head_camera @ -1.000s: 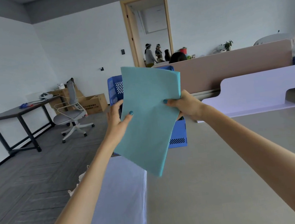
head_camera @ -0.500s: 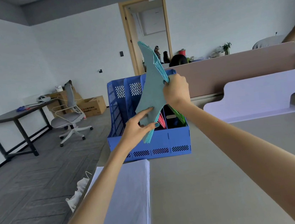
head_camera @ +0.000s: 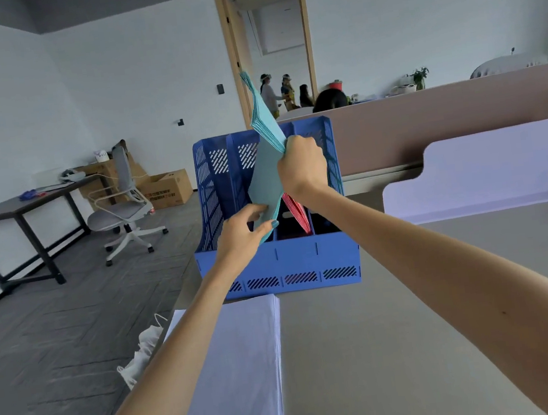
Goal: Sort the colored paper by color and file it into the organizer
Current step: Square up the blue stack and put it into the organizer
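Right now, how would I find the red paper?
Look at the big grey table, then the blue plastic file organizer standing at its far edge. The red paper sheets lean in its third slot from the left, just right of the teal paper stack; no other paper there is red.

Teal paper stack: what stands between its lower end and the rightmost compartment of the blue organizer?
A red paper stack, leaning in its own compartment of the blue organizer, right of the teal paper stack. The head view shows it.
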Motion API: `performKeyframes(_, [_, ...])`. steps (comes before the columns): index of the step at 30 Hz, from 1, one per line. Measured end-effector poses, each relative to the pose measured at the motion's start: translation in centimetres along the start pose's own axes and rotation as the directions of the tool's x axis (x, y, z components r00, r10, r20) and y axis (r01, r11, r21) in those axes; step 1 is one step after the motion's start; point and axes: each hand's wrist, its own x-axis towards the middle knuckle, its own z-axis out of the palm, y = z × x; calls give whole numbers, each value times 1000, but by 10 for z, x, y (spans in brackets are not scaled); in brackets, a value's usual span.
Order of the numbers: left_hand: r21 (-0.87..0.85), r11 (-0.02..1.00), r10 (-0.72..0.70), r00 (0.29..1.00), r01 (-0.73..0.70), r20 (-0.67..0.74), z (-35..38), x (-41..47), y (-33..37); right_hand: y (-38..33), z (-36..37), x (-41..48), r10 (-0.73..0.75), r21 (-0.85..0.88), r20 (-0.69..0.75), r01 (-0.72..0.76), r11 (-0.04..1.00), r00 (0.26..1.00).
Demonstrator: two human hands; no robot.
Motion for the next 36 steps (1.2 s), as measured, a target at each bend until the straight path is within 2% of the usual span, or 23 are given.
performKeyframes(7, [16, 998, -54, 998, 54, -37, 4, 20, -23, -2, 37, 14, -83, -108, -48, 77, 991, 995])
performKeyframes(10, [53, 997, -54, 998, 56, -32, 7, 24, -29, -4, 51, 17, -150, -180, -21, 144, 973, 988])
performKeyframes(14, [344, 939, 59, 989, -8, -137, 8, 21, -47, -3, 75, 10, -182, -224, 8, 179, 958, 983])
performKeyframes(16, [387, 922, 39, 985, 28, -166, 4, 19, -56, 0, 87, 5, -177, -206, 11, 175, 963, 984])
performKeyframes(19, [394, 917, -10, 990, 65, -140, 0, 20, -67, 4, 102, 3, -138, -165, 37, 142, 976, 990])
performKeyframes(25, [244, 958, -133, 988, 148, -78, -6, 25, -72, 13, 120, -3, -57, -134, 71, 66, 989, 996])
performKeyframes(28, [224, 959, -155, 983, 174, -101, -6, 23, -67, 17, 127, -6, -30, -116, 86, 40, 992, 996])
performKeyframes(32, [310, 925, -184, 973, 218, -137, 0, 19, -59, 22, 125, -7, -4, -98, 114, 15, 995, 993])
performKeyframes(36, [273, 936, -177, 967, 223, -183, 5, 15, -52, 28, 114, -10, -28, -48, 113, 33, 998, 993])
